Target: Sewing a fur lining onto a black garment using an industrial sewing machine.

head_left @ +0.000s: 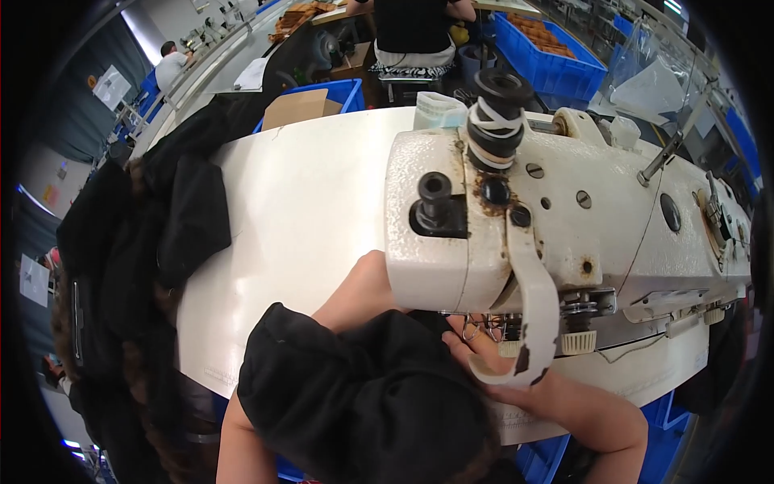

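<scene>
A bunched black cloth piece (347, 379) lies across the front of the white sewing machine (435, 266) and hangs toward me. My left hand (364, 282) reaches over its far side, close to the machine head's left end. The fingers of that hand are hidden behind the machine and the cloth. From the right comes my right hand (496, 363), under the curved white lever (536, 323). Its fingers are partly covered by the lever and closed at the cloth's right edge, near the needle area. The needle itself is hidden.
A heap of black garments with brown fur trim (185, 210) hangs over the left of the white table (290, 185). Beyond the table are a blue bin with a cardboard box (302, 107), a seated person (411, 32), and a blue crate (556, 68) of brown pieces.
</scene>
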A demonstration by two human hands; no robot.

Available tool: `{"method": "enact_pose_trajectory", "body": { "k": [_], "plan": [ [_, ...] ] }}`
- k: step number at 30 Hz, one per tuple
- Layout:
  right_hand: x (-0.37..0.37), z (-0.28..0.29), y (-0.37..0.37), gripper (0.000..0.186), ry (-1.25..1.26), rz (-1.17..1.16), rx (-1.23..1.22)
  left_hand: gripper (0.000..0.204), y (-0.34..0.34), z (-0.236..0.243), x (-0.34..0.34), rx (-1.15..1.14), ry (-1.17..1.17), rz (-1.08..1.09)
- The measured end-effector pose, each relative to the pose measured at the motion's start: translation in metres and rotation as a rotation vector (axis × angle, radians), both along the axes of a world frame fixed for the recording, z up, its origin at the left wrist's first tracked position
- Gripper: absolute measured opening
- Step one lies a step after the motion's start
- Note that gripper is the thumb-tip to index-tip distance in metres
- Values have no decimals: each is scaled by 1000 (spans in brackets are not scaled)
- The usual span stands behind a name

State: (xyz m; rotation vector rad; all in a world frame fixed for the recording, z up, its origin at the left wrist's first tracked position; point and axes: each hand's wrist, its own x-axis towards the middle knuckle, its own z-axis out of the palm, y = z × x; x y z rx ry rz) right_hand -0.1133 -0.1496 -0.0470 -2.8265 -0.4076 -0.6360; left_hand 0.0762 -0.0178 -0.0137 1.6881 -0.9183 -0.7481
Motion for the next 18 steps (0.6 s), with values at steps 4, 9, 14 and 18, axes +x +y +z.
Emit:
{"method": "enact_pose_trajectory", "body": {
  "k": [4,9,14,18],
  "plan": [
    [-10,8,-6,34,30,-29,-43,25,-7,-4,0,324,14,-55],
    [-17,-1,-6,58,268,-3,21,21,-3,-9,-1,203,-11,5],
    [-11,0,-3,66,345,17,41,22,1,-15,6,298,-93,-33],
    [-6,0,-1,33,83,-21,14,22,0,-7,1,191,-56,-33]
  ]
}}
